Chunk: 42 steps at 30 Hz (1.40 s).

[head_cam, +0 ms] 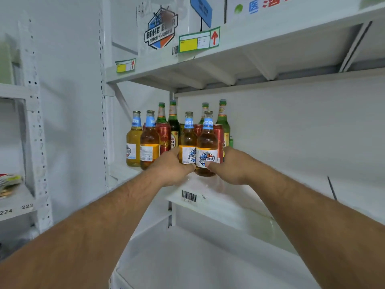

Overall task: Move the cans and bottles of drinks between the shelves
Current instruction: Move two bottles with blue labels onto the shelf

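Note:
On the middle shelf stands a cluster of drinks. My left hand grips an amber beer bottle with a blue neck label. My right hand grips a second amber bottle beside it, at the shelf's front edge. Two more amber bottles stand to the left. Behind them are red cans and several green bottles.
A white box with a beer logo sits on the upper shelf. The lower shelf lies below my arms. Another rack stands at the left, with packets on its shelf.

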Motion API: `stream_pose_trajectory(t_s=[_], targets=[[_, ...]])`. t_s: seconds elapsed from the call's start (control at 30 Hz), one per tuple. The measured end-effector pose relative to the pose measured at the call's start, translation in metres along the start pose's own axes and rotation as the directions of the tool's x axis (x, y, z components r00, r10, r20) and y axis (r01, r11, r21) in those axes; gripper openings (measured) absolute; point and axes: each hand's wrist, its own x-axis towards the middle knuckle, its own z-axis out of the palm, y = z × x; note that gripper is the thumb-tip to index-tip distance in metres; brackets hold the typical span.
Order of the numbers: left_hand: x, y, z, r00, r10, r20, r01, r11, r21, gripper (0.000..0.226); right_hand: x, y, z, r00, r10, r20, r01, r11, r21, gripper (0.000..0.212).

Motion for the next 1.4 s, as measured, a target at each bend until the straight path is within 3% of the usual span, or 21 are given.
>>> stream_pose_trajectory(t_s=[0.1,0.23,0.3,0.37,0.47,0.53,0.77,0.9,1.0,1.23,1.4], targets=[[0.028,-0.013,-0.003,0.999,-0.025,-0.023,0.023,0.996,-0.085,0.049,0.020,-0.004,0.004,0.998,0.037,-0.054,-0.035,0.999,0.030,0.044],[0.058,-0.027,-0.002,0.999,-0.041,-0.030,0.034,0.976,-0.215,0.073,0.043,-0.011,0.011,0.972,0.163,-0.169,-0.132,0.975,0.179,0.038],[0.074,-0.035,0.000,1.000,-0.017,-0.013,0.014,0.967,-0.253,0.053,0.054,-0.012,0.019,0.950,0.245,-0.193,-0.176,0.932,0.317,0.025],[0.090,-0.042,0.003,1.000,0.012,0.029,-0.003,0.954,-0.298,0.038,0.066,-0.015,0.027,0.928,0.303,-0.217,-0.193,0.889,0.415,0.025],[0.109,-0.050,0.007,0.991,0.062,0.122,-0.016,0.937,-0.349,0.040,0.082,-0.021,0.038,0.888,0.367,-0.276,-0.192,0.843,0.503,0.027],[0.120,-0.055,0.010,0.983,0.078,0.165,-0.013,0.931,-0.366,0.052,0.091,-0.023,0.043,0.858,0.401,-0.321,-0.189,0.828,0.527,0.024],[0.150,-0.070,0.018,0.970,0.116,0.213,-0.023,0.918,-0.396,0.062,0.111,-0.028,0.054,0.769,0.509,-0.388,-0.271,0.808,0.522,0.034],[0.158,-0.074,0.021,0.964,0.152,0.219,-0.041,0.897,-0.441,0.056,0.116,-0.028,0.058,0.727,0.562,-0.394,-0.328,0.789,0.519,0.036],[0.162,-0.076,0.024,0.957,0.168,0.235,-0.026,0.860,-0.509,0.052,0.117,-0.029,0.062,0.684,0.605,-0.408,-0.336,0.758,0.560,0.052],[0.168,-0.085,0.024,0.946,0.238,0.220,-0.072,0.816,-0.573,0.045,0.099,-0.029,0.051,0.578,0.652,-0.491,-0.288,0.726,0.624,0.054],[0.164,-0.073,0.025,0.903,0.332,0.274,-0.096,0.776,-0.624,0.059,0.065,-0.032,0.018,0.509,0.652,-0.562,-0.248,0.736,0.630,0.049]])
